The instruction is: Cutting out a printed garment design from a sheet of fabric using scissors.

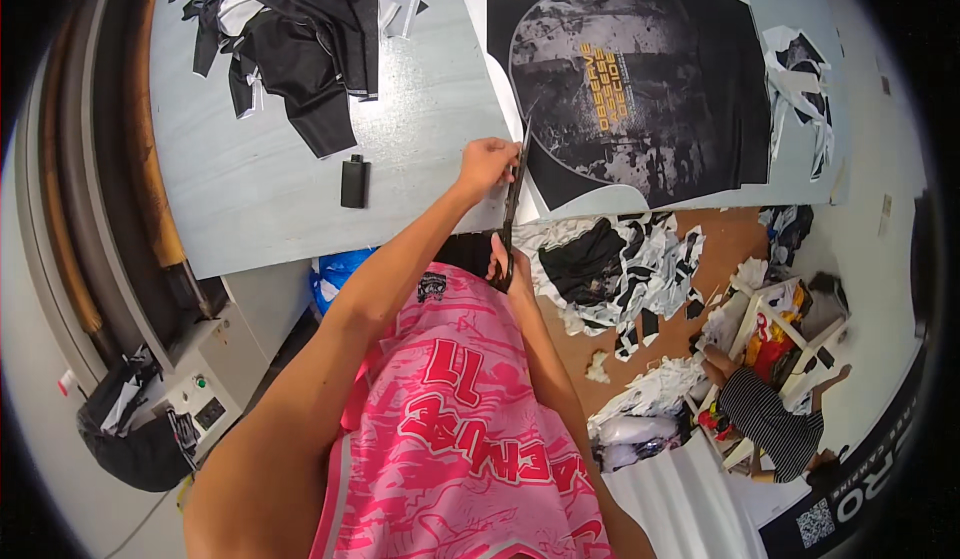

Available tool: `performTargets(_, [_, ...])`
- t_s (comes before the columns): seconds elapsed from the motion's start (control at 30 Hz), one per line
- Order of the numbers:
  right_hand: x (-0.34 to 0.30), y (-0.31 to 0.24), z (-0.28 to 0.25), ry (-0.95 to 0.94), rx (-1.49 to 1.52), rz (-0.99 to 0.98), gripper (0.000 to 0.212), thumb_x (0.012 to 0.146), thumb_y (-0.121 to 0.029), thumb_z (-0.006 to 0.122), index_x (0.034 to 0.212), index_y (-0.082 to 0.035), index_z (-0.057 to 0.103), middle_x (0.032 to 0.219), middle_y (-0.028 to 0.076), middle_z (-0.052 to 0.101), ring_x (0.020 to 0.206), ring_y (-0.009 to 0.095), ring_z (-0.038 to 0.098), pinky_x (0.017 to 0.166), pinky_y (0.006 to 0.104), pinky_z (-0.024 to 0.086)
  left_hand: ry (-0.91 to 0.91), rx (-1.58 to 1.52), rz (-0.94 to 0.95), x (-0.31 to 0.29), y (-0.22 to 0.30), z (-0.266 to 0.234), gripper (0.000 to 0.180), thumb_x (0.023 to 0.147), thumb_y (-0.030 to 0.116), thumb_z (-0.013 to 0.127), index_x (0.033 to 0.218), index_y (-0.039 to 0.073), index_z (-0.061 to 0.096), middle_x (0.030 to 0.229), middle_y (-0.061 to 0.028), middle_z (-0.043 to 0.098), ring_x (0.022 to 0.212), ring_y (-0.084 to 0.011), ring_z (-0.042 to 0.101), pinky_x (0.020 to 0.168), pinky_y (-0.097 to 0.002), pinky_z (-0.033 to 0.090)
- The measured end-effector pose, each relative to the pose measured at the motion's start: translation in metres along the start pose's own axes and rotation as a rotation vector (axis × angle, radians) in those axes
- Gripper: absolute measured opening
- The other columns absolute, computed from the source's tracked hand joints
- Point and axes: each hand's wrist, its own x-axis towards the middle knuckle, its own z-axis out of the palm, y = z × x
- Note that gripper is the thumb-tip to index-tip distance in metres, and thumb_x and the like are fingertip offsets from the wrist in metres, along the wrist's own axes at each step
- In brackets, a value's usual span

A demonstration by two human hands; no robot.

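A large printed fabric panel [690, 99], black and mottled grey with a white margin, is spread over the near right part of the table. Long dark fabric scissors [515, 194] point away from me along its curved left edge, blades at the white margin. Down at the table's front edge, my right hand [512, 267] is closed round the scissors' handles. My left hand [488, 166] is just left of the blades, fingers pinched at the white margin; the fingertips are partly hidden.
A small black bottle-shaped object [354, 181] and a pile of black fabric pieces [300, 54] lie on the grey table [430, 89]. White-and-black offcuts [800, 94] sit at its right end. Fabric scraps [620, 269] cover the floor beyond the edge. Another person [770, 419] bends by a shelf.
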Motion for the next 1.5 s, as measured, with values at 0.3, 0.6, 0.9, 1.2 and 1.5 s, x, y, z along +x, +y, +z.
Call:
performTargets(0.3, [0.018, -0.001, 0.006, 0.073, 0.073, -0.035, 0.048, 0.09, -0.051, 0.083, 0.08, -0.011, 0.059, 0.065, -0.002, 0.051, 0.053, 0.01, 0.051, 0.05, 0.0265, 0.041, 0.052, -0.059, -0.029, 0.024, 0.003, 0.007, 0.017, 0.099, 0.019, 0.072, 0.098, 0.002, 0.073, 0.084, -0.0054, 0.074, 0.058, -0.0108, 0.063, 0.052, -0.0266, 0.045])
performTargets(0.6, [-0.006, -0.004, 0.01, 0.222, -0.085, -0.111, 0.058, 0.088, -0.046, 0.088, 0.06, -0.011, 0.052, 0.053, -0.002, 0.048, 0.045, 0.009, 0.046, 0.045, 0.0286, 0.035, 0.002, 0.048, -0.013, 0.019, 0.004, -0.007, 0.016, 0.099, 0.017, 0.071, 0.1, 0.002, 0.073, 0.082, -0.0055, 0.076, 0.057, -0.0111, 0.065, 0.051, -0.0266, 0.047])
performTargets(0.9, [0.001, -0.013, -0.021, 0.124, -0.222, -0.141, 0.053, 0.093, -0.049, 0.081, 0.067, -0.009, 0.057, 0.055, 0.0, 0.053, 0.047, 0.01, 0.052, 0.046, 0.0276, 0.039, -0.057, 0.034, 0.004, 0.018, 0.007, -0.019, 0.017, 0.099, 0.016, 0.07, 0.1, -0.001, 0.073, 0.083, -0.0085, 0.078, 0.057, -0.0133, 0.068, 0.049, -0.0279, 0.048])
performTargets(1.2, [0.034, -0.062, -0.044, 0.015, -0.278, -0.111, 0.052, 0.09, -0.049, 0.084, 0.069, -0.01, 0.058, 0.056, -0.002, 0.054, 0.047, 0.009, 0.052, 0.047, 0.026, 0.038, -0.118, -0.045, -0.049, 0.027, 0.005, -0.025, 0.015, 0.099, 0.012, 0.069, 0.102, -0.002, 0.074, 0.085, -0.0112, 0.079, 0.057, -0.0144, 0.069, 0.051, -0.0285, 0.052])
performTargets(1.5, [0.038, -0.073, -0.059, 0.011, -0.39, -0.086, 0.046, 0.093, -0.042, 0.083, 0.07, -0.009, 0.061, 0.055, -0.003, 0.052, 0.047, 0.007, 0.046, 0.047, 0.0267, 0.032, -0.115, -0.091, -0.061, 0.031, 0.009, -0.028, 0.016, 0.099, 0.012, 0.07, 0.101, -0.003, 0.073, 0.083, -0.0118, 0.078, 0.057, -0.0135, 0.068, 0.051, -0.0274, 0.053])
